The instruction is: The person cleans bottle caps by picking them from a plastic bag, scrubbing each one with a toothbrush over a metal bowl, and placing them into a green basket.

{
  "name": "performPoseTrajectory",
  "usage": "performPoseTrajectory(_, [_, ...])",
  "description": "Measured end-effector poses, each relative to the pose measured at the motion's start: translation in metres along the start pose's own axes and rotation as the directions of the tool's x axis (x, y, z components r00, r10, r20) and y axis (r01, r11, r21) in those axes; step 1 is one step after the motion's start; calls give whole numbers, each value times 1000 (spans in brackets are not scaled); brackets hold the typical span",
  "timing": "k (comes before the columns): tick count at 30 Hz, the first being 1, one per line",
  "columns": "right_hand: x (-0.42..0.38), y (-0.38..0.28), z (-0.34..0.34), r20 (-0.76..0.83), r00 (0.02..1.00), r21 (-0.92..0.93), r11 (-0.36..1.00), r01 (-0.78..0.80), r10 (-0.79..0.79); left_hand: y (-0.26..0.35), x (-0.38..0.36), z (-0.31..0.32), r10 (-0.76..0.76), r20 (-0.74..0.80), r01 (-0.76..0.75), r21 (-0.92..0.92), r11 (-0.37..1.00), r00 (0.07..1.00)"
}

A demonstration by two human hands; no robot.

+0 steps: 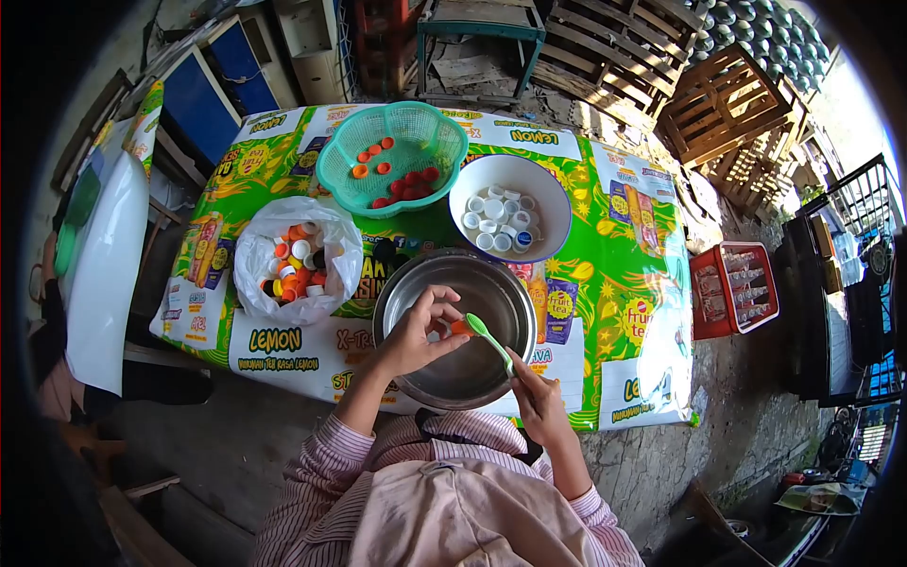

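My left hand pinches an orange bottle cap above a metal bowl. My right hand grips the handle of a green toothbrush, its head against or very close to the cap. Behind the bowl, a teal plastic basket holds several orange and red caps. White caps, with a blue one among them, lie in a white bowl to the right. On the left, an open plastic bag contains mixed orange, white, yellow and dark caps.
A green and white printed cover lies over the table. Beyond its right edge stands a red crate. Wooden pallets and a small table frame are at the back. Another person's sleeve and arm show at far left.
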State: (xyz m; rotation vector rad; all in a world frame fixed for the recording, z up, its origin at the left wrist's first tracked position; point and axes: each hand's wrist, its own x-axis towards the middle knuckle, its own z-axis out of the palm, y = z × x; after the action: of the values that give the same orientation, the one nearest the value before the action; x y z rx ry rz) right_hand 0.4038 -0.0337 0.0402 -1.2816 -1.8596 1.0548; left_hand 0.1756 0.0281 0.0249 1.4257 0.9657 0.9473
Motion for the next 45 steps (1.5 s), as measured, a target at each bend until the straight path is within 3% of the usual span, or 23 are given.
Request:
performPoseTrajectory(3, [-2,4,-4,-18,992,-37,991,-127,127,2,-2,-2,-50,-25,52,90,995,998])
performPoseTrajectory(4, [-1,2,-1,-87,994,-2,998,-59,59,2,-2,-2,-51,-28,54,90,995,998])
performPoseTrajectory(7, [-3,0,3,-46,998,-42,999,33,-35,3,-2,0,76,-17,-72,167,983,997])
performPoseTrajectory(8, [-3,1,2,-18,997,-56,995,-76,75,2,-2,0,88,-17,-84,162,983,996])
performPoseTrajectory(10, [-3,6,0,-34,997,-43,996,-73,72,4,0,1,102,-21,-98,155,983,995])
performPoseTrajectory(13, [-4,-1,1,-59,998,-36,999,-31,29,15,-3,2,6,-23,-2,196,981,1000])
performPoseTrajectory(15, [-2,-5,0,25,999,-84,996,-29,32,20,-2,2,29,-4,-26,317,948,1000])
performPoseTrajectory(16, [-1,-2,0,17,994,-68,992,-108,109,20,-2,2,30,-3,-28,316,948,1000])
performPoseTrajectory(20, [-3,-1,0,-5,996,-101,991,-91,91,16,-4,0,66,-9,-58,367,929,998])
performPoseTrajectory(22, [-4,-6,4,0,999,-84,996,36,-36,16,-5,0,71,-3,-64,382,922,998])
performPoseTrajectory(26, [-3,6,6,-61,996,-125,990,-65,58,19,-6,2,88,-33,-63,464,883,996])
performPoseTrajectory(29, [-4,-6,8,-9,999,-73,997,38,-38,28,-7,4,41,-39,-19,466,884,998])
performPoseTrajectory(31, [-3,0,10,7,1000,-105,994,22,-22,31,-6,4,17,-38,3,479,878,999])
performPoseTrajectory(33, [-1,9,9,-84,996,-206,977,-53,36,28,-7,4,42,-26,-23,493,870,999])
performPoseTrajectory(34, [-2,9,8,-91,995,-141,988,-61,48,26,-6,4,42,-27,-23,495,868,999])
performPoseTrajectory(37, [-5,1,6,-67,997,-118,991,-58,50,19,-6,5,157,-66,-109,461,881,985])
performPoseTrajectory(40, [-9,-1,10,-82,988,-48,990,-135,131,3,-3,3,54,-77,-43,142,989,996])
performPoseTrajectory(41, [-11,3,15,-82,988,-47,990,-136,132,-3,-3,4,53,-76,-42,142,989,996])
performPoseTrajectory(43, [-11,9,24,-131,984,90,990,-109,120,-12,-4,8,-35,-93,11,-249,968,995])
performPoseTrajectory(45, [-11,-1,26,-90,973,161,967,-196,212,-17,-3,13,-26,-125,-9,-274,962,992])
